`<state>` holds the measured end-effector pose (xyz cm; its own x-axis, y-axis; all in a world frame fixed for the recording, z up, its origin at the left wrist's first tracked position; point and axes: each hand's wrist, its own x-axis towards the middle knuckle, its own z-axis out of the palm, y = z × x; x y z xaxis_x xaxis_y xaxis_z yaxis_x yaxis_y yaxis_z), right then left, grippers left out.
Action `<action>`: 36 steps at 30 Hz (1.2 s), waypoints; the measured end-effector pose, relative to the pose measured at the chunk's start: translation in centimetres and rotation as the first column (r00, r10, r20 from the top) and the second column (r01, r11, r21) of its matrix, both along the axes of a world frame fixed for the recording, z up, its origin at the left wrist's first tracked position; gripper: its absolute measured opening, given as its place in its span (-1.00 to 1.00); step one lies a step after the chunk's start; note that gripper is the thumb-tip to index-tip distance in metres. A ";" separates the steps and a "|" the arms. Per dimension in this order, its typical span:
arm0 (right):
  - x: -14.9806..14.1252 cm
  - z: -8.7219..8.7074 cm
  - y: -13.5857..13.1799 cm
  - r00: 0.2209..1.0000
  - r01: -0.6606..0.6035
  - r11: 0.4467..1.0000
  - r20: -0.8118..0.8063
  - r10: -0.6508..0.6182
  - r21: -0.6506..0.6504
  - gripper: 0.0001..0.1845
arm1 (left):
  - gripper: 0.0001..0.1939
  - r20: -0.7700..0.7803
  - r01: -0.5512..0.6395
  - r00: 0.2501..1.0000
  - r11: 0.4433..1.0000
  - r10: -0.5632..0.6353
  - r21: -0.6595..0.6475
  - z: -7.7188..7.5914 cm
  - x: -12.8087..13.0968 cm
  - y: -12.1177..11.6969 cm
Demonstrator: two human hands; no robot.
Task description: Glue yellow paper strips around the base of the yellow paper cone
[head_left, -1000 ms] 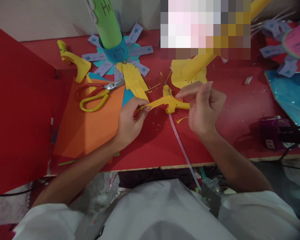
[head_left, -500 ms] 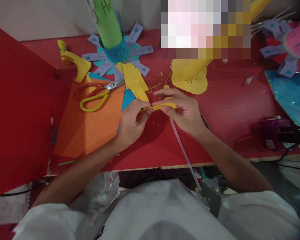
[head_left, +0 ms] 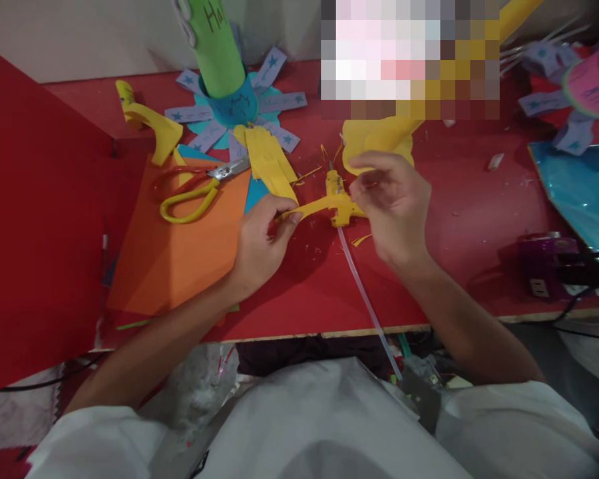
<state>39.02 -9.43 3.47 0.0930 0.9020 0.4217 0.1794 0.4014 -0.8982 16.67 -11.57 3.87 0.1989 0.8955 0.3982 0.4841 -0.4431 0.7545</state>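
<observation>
My left hand (head_left: pixel 259 249) pinches one end of a narrow yellow paper strip (head_left: pixel 310 207) just above the red table (head_left: pixel 459 199). The strip's far end reaches a yellow glue gun (head_left: pixel 335 193) lying on the table, with a clear glue stick (head_left: pixel 364 293) trailing from it toward me. My right hand (head_left: pixel 397 199) hovers over the gun's handle with its fingertips drawn together near the gun body. Whether those fingers grip anything is hidden.
Yellow-handled scissors (head_left: pixel 194 193) lie on an orange sheet (head_left: pixel 180 246) to the left. Behind are cut yellow pieces (head_left: pixel 269 159), a green tube (head_left: pixel 217 46) on a blue star-strip base, and a yellow paper shape (head_left: pixel 374 136). A red board (head_left: pixel 34 219) stands left; a purple device (head_left: pixel 549 263) sits right.
Half a second ago both hands pressed the strip together. My right hand has since let go and lifted right, uncovering the glue gun. The left hand stays put.
</observation>
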 end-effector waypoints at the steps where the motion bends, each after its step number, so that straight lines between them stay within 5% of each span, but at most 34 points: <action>1: 0.0 0.0 0.0 0.999 -0.047 0.999 0.020 0.048 -0.025 -0.76 | -0.79 0.001 0.000 1.000 1.000 0.000 -0.007 0.0 0.0 0.0; 5: -0.2 0.2 -0.2 0.959 -0.259 0.959 0.093 0.269 -0.113 -0.56 | -0.76 -0.005 0.003 1.000 0.999 -0.003 -0.032 -0.2 0.0 0.0; 8: -0.7 0.5 -0.6 0.929 -0.332 0.935 0.133 0.346 -0.122 -0.59 | -0.75 -0.011 0.017 1.000 0.999 -0.017 -0.040 -0.3 0.0 0.1; 11: -1.1 0.6 -1.1 0.945 -0.289 0.954 0.138 0.298 -0.080 -0.71 | -0.77 -0.023 0.028 0.999 0.999 -0.029 -0.036 -0.4 0.1 0.1; 22: -0.3 0.5 -0.5 0.997 0.063 0.998 -0.039 -0.062 0.010 -0.62 | -0.75 0.034 -0.007 0.999 0.996 0.011 -0.092 -0.7 -0.1 0.3; 28: -0.7 0.0 -0.8 0.999 0.051 0.998 0.015 -0.050 -0.035 -0.34 | -0.60 0.230 0.084 0.973 0.978 -0.038 -0.190 -1.4 0.0 0.6; 36: -1.1 0.0 -1.3 0.979 -0.130 0.991 0.155 0.135 -0.046 -0.59 | -0.60 0.263 0.140 0.961 0.970 -0.085 -0.199 -1.4 0.3 0.5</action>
